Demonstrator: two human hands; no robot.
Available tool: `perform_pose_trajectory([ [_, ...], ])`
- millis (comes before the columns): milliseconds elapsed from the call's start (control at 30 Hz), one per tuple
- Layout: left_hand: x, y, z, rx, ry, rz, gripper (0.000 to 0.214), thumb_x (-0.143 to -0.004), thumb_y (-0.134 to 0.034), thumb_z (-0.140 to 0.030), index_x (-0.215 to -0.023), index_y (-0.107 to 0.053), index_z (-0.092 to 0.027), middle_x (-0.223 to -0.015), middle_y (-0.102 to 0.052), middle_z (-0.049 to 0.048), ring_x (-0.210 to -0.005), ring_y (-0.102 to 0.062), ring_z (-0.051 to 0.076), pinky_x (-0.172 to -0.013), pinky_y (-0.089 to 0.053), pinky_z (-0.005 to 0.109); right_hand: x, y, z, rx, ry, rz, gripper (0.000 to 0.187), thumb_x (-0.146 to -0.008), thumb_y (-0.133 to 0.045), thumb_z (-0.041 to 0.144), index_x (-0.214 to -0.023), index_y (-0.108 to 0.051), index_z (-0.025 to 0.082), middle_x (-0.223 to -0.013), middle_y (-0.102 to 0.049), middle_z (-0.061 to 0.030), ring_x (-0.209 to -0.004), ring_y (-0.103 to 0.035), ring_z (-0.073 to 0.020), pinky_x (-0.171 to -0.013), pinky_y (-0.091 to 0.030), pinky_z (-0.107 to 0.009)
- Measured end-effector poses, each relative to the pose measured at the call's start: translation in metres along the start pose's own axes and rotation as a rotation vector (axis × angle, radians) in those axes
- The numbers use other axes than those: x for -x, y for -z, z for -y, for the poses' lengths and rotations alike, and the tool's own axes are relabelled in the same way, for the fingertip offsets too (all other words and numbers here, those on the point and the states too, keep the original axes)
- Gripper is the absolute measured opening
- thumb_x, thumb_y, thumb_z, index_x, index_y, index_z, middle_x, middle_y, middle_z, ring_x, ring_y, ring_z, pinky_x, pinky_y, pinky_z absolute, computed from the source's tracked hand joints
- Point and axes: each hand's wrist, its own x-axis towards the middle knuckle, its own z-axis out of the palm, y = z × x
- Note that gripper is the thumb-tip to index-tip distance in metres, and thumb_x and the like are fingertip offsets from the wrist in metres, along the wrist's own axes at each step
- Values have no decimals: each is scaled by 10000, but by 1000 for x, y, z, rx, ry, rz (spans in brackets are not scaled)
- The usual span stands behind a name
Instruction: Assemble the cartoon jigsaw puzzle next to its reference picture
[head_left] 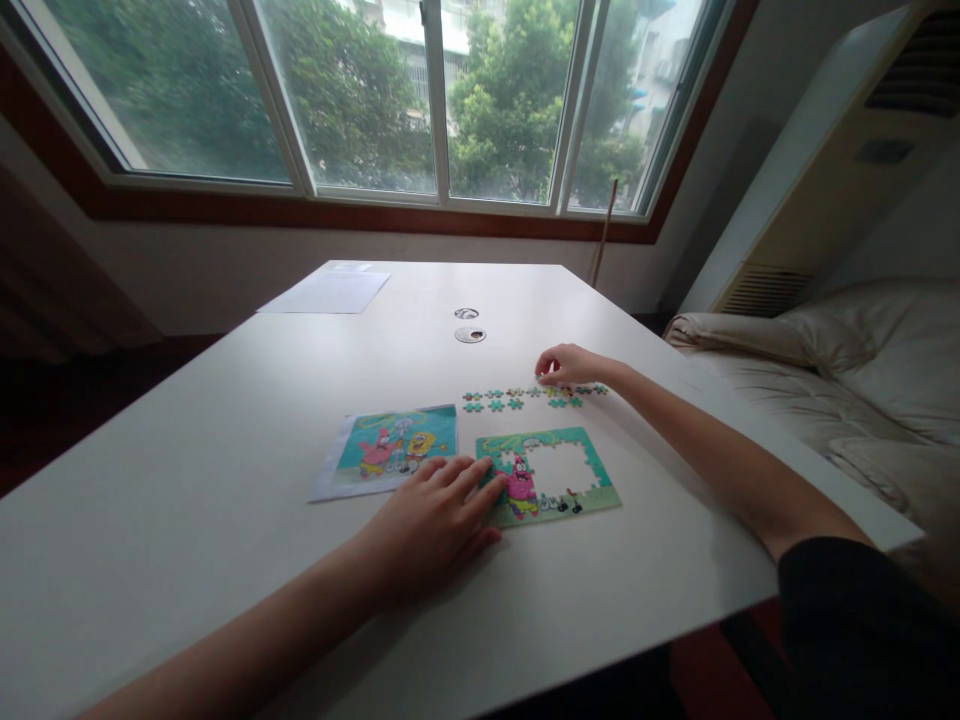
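Note:
A partly assembled jigsaw puzzle (pixel 600 497) with a pink cartoon starfish lies in front of me, with a white gap in its middle and right. My left hand (pixel 446 505) rests flat on its left edge, fingers stretched out and holding nothing. Loose puzzle pieces (pixel 495 405) lie in two rows beyond the puzzle. Just above these rows, my right hand (pixel 566 364) pinches a small puzzle piece (pixel 541 378), mostly hidden by the fingertips. Left of the puzzle is a reference picture (pixel 390 440) on a white sheet, its lower right corner near my left hand.
The white table (pixel 225 440) reaches toward a window. Two round disc-like items (pixel 470 335) sit farther back, and white paper (pixel 326 292) lies at the far left. A pale sofa (pixel 825 350) stands to the right of the table.

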Motion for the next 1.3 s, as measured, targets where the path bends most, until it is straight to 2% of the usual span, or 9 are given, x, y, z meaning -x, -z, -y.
perform_pose_trajectory([
  [167, 0, 3, -1, 16, -1, 5, 423, -908, -411, -367, -1291, -413, -186, -1272, -492, 122, -1117, -476, 301, -896, -399, 473, 4, 1, 3, -82, -14, -9, 221, -690, -645, 260, -855, -652, 113, -723, -656, -40, -614, -561, -106, -551, -420, -222],
  [233, 0, 4, -2, 20, -4, 6, 418, -909, -407, -364, -1285, -419, -181, -1268, -496, 125, -1110, -480, 301, -890, -403, 470, 11, 0, 12, -199, 11, 0, 223, -726, -616, 274, -872, -635, 107, -718, -658, -37, -615, -573, -100, -559, -438, -223],
  [333, -1, 4, -2, 18, -7, -1, 412, -911, -404, -363, -1280, -424, -178, -1263, -500, 125, -1106, -483, 298, -887, -406, 464, 27, -4, 37, -496, 124, 83, 226, -727, -627, 282, -864, -621, 102, -736, -668, -38, -655, -602, -105, -617, -477, -245],
  [433, -1, 3, -1, 12, -10, -14, 409, -912, -404, -368, -1273, -430, -178, -1254, -507, 123, -1105, -483, 296, -888, -405, 464, 44, -12, 69, -596, 230, 173, 220, -731, -642, 282, -869, -621, 112, -704, -662, -17, -645, -601, -102, -606, -480, -242],
  [533, -2, 2, 0, 9, -12, -17, 407, -910, -408, -365, -1269, -431, -175, -1243, -513, 123, -1101, -484, 294, -884, -406, 462, 56, -19, 93, -539, 294, 187, 185, -742, -645, 260, -866, -631, 123, -700, -658, -11, -636, -590, -93, -570, -455, -211],
  [633, -2, 2, 0, 8, -16, -16, 411, -909, -411, -365, -1269, -430, -167, -1231, -518, 128, -1096, -488, 291, -880, -409, 456, 60, -24, 102, -463, 345, 177, 148, -761, -634, 248, -852, -638, 132, -708, -659, -12, -639, -580, -88, -560, -436, -195],
  [900, -2, 4, -1, 7, -22, -26, 400, -905, -413, -359, -1254, -443, -166, -1225, -522, 129, -1080, -497, 293, -869, -415, 451, 61, -28, 104, -225, 390, 107, 99, -777, -616, 207, -852, -647, 150, -739, -661, -14, -654, -566, -96, -601, -435, -206],
  [1033, -2, 4, -2, 9, -21, -17, 410, -907, -412, -367, -1263, -434, -163, -1222, -521, 130, -1087, -490, 296, -871, -410, 455, 61, -32, 106, -94, 462, 18, 84, -747, -645, 168, -831, -643, 167, -808, -674, -18, -763, -572, -128, -750, -431, -269],
  [1300, 0, 1, 0, -8, -21, -39, 406, -910, -406, -376, -1267, -432, -183, -1252, -503, 121, -1099, -483, 284, -886, -401, 445, 74, -29, 98, -89, 490, -85, 104, -790, -616, 241, -864, -616, 168, -850, -650, -43, -802, -571, -147, -780, -429, -298],
])
